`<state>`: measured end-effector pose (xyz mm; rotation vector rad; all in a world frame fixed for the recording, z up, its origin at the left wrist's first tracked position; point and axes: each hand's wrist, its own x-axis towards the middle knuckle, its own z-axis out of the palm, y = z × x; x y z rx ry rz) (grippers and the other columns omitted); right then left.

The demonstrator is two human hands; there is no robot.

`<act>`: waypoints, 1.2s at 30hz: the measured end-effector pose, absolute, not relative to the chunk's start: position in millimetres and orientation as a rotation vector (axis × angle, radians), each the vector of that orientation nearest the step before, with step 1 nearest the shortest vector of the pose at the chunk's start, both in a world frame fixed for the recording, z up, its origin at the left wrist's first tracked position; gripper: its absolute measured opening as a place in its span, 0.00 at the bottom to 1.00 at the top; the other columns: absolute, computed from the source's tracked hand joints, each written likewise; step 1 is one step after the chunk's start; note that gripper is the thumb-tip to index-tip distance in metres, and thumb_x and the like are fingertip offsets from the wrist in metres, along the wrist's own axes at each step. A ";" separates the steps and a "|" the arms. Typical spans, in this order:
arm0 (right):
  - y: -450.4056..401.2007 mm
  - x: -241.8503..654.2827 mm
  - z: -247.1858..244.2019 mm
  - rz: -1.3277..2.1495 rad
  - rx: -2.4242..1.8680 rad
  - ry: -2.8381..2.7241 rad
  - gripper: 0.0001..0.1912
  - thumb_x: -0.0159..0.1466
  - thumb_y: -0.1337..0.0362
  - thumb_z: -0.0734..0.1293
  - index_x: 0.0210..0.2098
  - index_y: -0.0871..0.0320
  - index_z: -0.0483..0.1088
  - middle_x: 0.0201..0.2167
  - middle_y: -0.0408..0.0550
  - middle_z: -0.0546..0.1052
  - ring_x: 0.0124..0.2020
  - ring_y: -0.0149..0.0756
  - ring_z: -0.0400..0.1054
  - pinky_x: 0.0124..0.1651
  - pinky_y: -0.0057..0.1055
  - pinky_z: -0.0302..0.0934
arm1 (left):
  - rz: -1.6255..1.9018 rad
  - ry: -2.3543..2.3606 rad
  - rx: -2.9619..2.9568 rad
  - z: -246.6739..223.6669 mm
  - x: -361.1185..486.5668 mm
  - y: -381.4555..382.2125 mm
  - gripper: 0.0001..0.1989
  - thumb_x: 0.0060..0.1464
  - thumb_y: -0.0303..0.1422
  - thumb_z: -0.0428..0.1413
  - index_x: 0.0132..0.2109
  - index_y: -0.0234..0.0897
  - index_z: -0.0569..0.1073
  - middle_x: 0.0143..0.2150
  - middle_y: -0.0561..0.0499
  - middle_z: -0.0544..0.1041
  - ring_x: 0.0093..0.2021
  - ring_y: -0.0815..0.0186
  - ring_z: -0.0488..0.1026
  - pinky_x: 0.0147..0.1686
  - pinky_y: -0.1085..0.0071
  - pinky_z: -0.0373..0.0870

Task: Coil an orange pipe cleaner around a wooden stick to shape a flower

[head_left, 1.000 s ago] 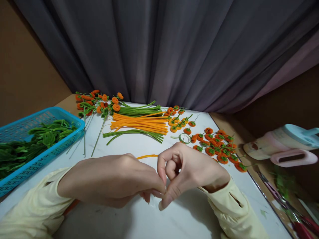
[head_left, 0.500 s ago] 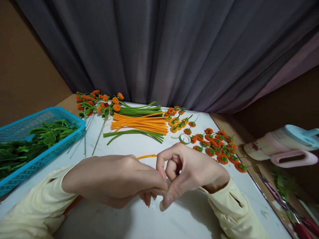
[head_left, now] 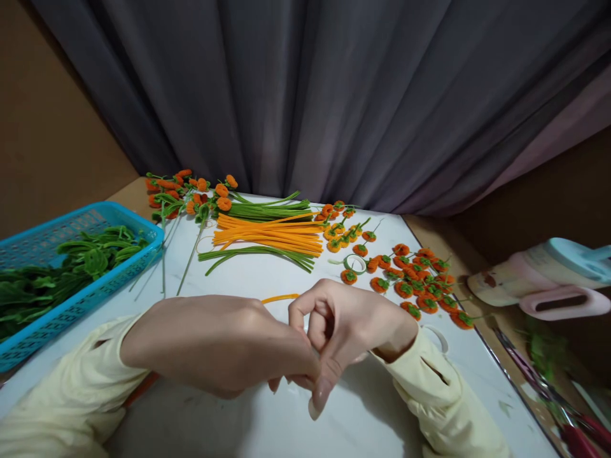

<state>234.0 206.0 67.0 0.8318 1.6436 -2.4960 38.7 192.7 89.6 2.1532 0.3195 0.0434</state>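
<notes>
My left hand (head_left: 224,346) is closed over the white tabletop, its fingertips pressed against those of my right hand (head_left: 341,334). My right thumb and curled index finger pinch together at the same spot. Whatever lies between the fingers is hidden. Just behind the hands a thin orange pipe cleaner (head_left: 280,298) curves into view; whether it is held or lies on the table I cannot tell. Beyond it lie a bundle of orange pipe cleaners (head_left: 267,234) and green pipe cleaners (head_left: 260,256). To the right are small orange pumpkin-shaped pieces (head_left: 403,290) with green tops.
A blue basket (head_left: 160,238) with fuzzy green leaves (head_left: 95,261) stands at left. Orange-headed stems (head_left: 191,197) lie at the back left. A roll of green tape (head_left: 356,264) and a white ring (head_left: 436,337) are on the table. At right are a tumbler (head_left: 539,273) and scissors (head_left: 544,388).
My right hand has shifted slightly left and its thumb has tipped downward. An orange piece and a white ring beside it now show. My left hand has barely moved.
</notes>
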 end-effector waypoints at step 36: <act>201.8 233.5 72.3 -2.428 0.975 1.751 0.20 0.40 0.64 0.76 0.24 0.63 0.62 0.10 0.32 0.64 0.11 0.17 0.49 0.13 0.16 0.41 | -0.101 0.367 2.174 89.5 35.7 192.3 0.23 0.42 0.15 0.45 0.43 0.39 0.69 0.36 0.56 0.75 0.33 0.73 0.70 0.30 0.81 0.60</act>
